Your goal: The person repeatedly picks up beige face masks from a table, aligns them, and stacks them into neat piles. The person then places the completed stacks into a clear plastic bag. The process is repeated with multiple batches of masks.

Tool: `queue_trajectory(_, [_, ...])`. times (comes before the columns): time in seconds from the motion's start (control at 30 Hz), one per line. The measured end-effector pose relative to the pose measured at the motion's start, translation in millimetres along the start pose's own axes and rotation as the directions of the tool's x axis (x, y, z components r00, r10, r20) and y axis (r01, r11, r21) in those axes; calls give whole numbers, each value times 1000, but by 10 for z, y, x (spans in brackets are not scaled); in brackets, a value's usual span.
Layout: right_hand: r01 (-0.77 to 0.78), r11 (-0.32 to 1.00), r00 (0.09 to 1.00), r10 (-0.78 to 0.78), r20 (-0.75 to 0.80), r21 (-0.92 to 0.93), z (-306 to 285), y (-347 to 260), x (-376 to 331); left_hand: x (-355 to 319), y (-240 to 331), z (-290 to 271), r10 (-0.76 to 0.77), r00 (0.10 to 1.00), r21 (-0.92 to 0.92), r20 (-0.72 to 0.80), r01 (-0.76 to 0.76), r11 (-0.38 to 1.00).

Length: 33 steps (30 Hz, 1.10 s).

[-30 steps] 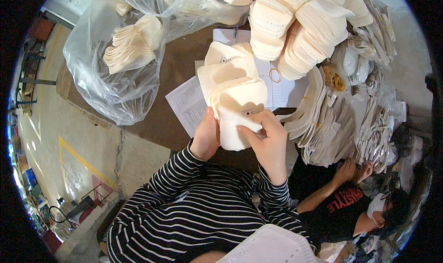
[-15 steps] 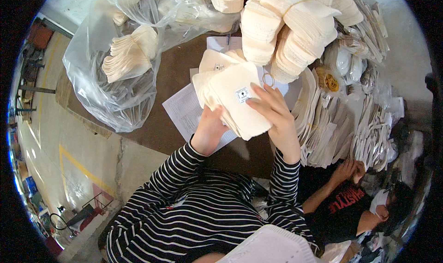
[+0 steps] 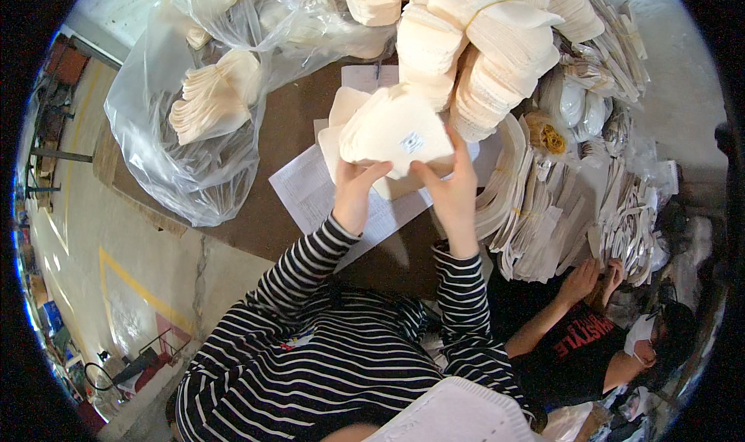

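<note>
Head view, cream stack [image 3: 392,135] gripped between left hand [image 3: 353,194], right hand [image 3: 450,194]

Both forearms enter from the lower edge, clad in black-and-white striped sleeves, and extend upward and forward. The elbows are bent and the forearms run roughly parallel, near each other. The left hand [image 3: 355,197] is raised, palm turned inward, thumb angled up and to the right, with the fingers in a closed grip. The right hand [image 3: 454,197] is level with it, fingers extended upward and also in a closed grip. The two hands stand just beside each other, not touching.
</note>
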State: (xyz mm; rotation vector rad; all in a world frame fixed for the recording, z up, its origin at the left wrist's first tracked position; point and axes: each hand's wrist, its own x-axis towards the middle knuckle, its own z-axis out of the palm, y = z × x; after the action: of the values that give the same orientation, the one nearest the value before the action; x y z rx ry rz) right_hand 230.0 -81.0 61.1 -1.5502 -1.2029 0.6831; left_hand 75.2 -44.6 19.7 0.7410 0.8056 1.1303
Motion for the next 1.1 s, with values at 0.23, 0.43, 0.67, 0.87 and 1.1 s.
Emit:
queue_trajectory(0.23, [385,809,921,-304,245,-444,246,19,-122,-88,321,-571,373,912,576,168,-398,714])
queue_trajectory(0.43, [371,836,924,-289,249,-405,177,55,-176,-36,300,-735,342,921,640,189,-379,669])
queue_trajectory(0.67, [316,842,947,-256,193,-437,164,180,-376,-184,164,-599,432,895,570,113,-415,710])
queue_trajectory(0.87, [280,895,960,-252,126,-347,195,266,-473,-242,98,-675,566,798,766,208,-492,413])
queue_trajectory(1.1, [342,825,931,-363,41,-451,177,329,-552,-199,238,-730,439,861,768,257,-458,448])
